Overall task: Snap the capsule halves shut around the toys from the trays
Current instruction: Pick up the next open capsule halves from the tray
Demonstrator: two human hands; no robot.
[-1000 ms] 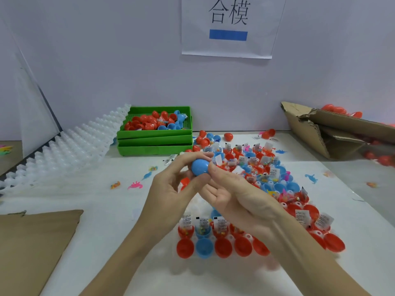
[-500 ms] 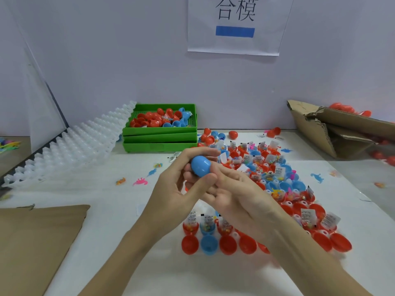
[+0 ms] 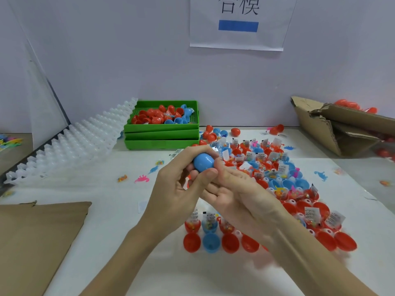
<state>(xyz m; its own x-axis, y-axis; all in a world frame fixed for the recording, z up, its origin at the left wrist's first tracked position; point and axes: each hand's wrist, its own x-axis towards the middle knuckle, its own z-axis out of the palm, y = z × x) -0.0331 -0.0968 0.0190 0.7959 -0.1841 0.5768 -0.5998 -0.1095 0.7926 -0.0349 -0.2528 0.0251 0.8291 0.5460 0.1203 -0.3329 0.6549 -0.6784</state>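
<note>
One blue capsule (image 3: pixel 204 165) held by fingers of both hands, left (image 3: pixel 175 189) & right (image 3: pixel 241 199), above 3 green trays (image 3: pixel 161 144).

Bare table (image 3: pixel 111 210) left; capsule halves (image 3: pixel 275 174) crowd right

The blue capsule (image 3: pixel 203 164) in my left grip (image 3: pixel 177 189) is smooth plastic with a soft sheen; my right grip (image 3: pixel 239 193) touches its side. The open red and blue capsule halves (image 3: pixel 229 243) on the tabletop (image 3: pixel 102 221) are the same glossy plastic, and the small packets in them look like clear film with white paper labels. The tabletop is matt white. The stacked trays (image 3: pixel 162 137) are green plastic, the top one with a perforated floor. The moulded tray (image 3: pixel 70 144) to my left is translucent, milky plastic. The torn box (image 3: pixel 333 133) and flat sheet (image 3: pixel 36 238) are rough brown cardboard. The wall sign (image 3: pixel 237 24) is matt paper.
</note>
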